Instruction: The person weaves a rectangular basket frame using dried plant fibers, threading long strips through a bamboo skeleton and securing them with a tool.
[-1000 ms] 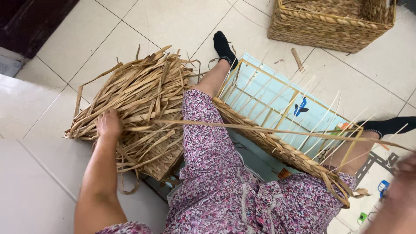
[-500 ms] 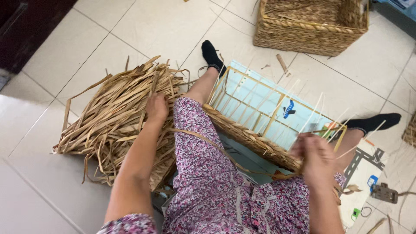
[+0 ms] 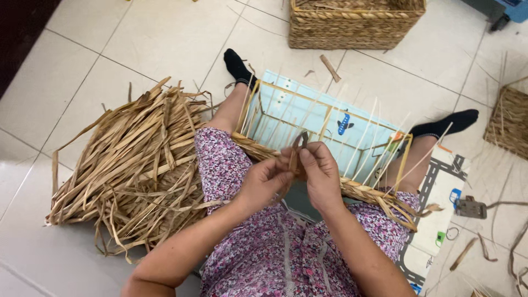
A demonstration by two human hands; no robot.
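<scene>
I sit on the floor with a rectangular wire basket frame (image 3: 330,104) between my legs; a woven straw band (image 3: 368,192) runs along its near side and thin upright stakes rise from it. Both hands meet in front of me over that near rim. My left hand (image 3: 265,179) and my right hand (image 3: 320,173) pinch the same dried straw strand (image 3: 297,151), whose end sticks up between my fingers. A large pile of dried straw strips (image 3: 137,170) lies on the tiles to my left.
A finished woven basket (image 3: 357,25) stands at the back. Part of another woven piece (image 3: 509,121) is at the right edge. A patterned mat (image 3: 434,220), a small grey tool (image 3: 470,208) and loose straw bits lie on the right.
My left hand left the straw pile and came to the middle with a strand. My right hand moved left from the rim to meet it. Both now hold the strand.
</scene>
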